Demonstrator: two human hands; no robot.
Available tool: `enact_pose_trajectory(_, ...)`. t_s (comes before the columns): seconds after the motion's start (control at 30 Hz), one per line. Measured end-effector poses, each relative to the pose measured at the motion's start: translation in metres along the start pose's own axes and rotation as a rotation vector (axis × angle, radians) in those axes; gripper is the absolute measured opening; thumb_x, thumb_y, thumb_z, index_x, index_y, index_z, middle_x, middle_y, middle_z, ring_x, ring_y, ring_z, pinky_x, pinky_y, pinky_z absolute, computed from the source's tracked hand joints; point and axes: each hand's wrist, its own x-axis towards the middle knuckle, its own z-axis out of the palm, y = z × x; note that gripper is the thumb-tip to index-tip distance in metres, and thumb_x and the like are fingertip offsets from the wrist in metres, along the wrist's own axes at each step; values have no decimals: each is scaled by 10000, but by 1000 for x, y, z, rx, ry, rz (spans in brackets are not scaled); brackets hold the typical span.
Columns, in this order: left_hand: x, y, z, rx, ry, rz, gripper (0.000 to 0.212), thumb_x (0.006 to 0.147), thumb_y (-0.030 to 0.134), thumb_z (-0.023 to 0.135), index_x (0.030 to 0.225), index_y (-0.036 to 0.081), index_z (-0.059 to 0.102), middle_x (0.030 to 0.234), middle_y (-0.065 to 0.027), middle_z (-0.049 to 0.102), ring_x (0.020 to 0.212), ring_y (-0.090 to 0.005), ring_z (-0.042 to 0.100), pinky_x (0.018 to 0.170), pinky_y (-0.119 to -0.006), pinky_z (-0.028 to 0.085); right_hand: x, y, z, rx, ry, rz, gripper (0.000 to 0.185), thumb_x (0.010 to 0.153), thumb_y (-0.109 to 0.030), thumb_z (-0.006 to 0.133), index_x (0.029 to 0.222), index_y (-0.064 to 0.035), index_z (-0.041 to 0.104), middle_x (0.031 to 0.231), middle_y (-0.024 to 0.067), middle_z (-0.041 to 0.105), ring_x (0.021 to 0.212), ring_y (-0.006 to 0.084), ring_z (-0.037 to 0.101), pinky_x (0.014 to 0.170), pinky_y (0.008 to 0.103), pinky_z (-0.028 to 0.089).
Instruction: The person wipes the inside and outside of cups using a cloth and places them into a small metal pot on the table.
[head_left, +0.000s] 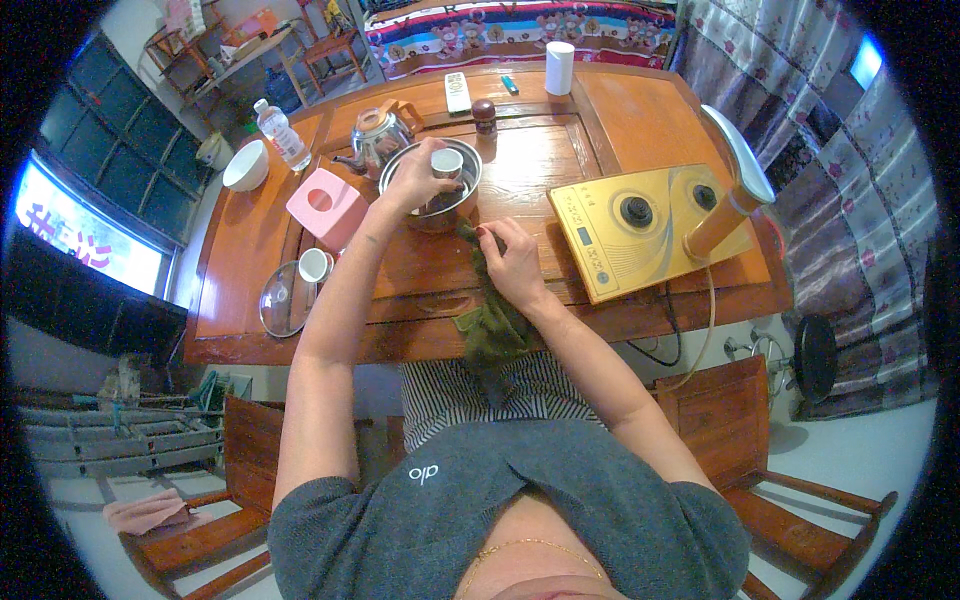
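Observation:
Over a round stainless steel bowl (471, 166), my left hand (414, 176) grips a small white cup (447, 160) between thumb and fingers. My right hand (511, 259) pinches one end of a dark green cloth (491, 330), just in front of the bowl. The cloth trails down over the table's front edge toward my lap. Behind the bowl, on its left, stands a shiny metal kettle (381, 135) with an orange handle. My left hand and the cup hide part of the bowl's inside.
Left on the wooden table (405, 292) are a pink tissue box (330, 214), a glass lid (279, 304), another white cup (315, 265), a white bowl (246, 166) and a plastic bottle (283, 136). A gold double cooktop (607, 259) with cords lies right. A brown jar (484, 118) and paper roll (559, 69) stand behind.

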Motion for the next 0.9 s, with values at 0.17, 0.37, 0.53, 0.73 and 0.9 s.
enact_pose_trajectory(0.17,0,10,-6,-7,-43,41,606,721,128,830,1235,18,528,1152,-224,656,1123,-382,619,946,-417,506,1,2,-2,2,5,-12,140,918,-107,625,965,18,669,922,188,647,873,380,646,764,426,513)
enact_pose_trajectory(0.37,-2,9,-21,535,-100,270,457,764,-2,647,1207,66,555,1156,-145,633,1143,-342,594,928,-433,493,-2,0,1,-2,-10,-7,137,916,-111,627,957,15,664,922,186,641,877,375,641,771,424,511)
enact_pose_trajectory(0.53,2,18,-24,767,-225,375,395,820,55,640,1205,107,568,1137,-106,625,1151,-286,593,921,-425,488,-1,2,0,-28,-14,-16,132,914,-105,627,952,16,663,913,188,638,869,382,636,773,433,509)
enact_pose_trajectory(0.73,11,3,-21,686,-313,473,428,837,70,593,1263,106,560,1138,-127,606,1169,-327,563,968,-440,470,0,3,2,-8,3,-49,131,909,-103,633,946,19,667,899,193,641,868,378,641,767,434,509)
enact_pose_trajectory(0.9,10,-4,-36,435,-244,431,480,825,1,606,1295,87,564,1256,-162,595,1221,-360,546,1024,-426,459,0,2,0,-8,-13,-17,133,908,-105,635,948,17,671,905,190,647,871,376,644,764,429,511)
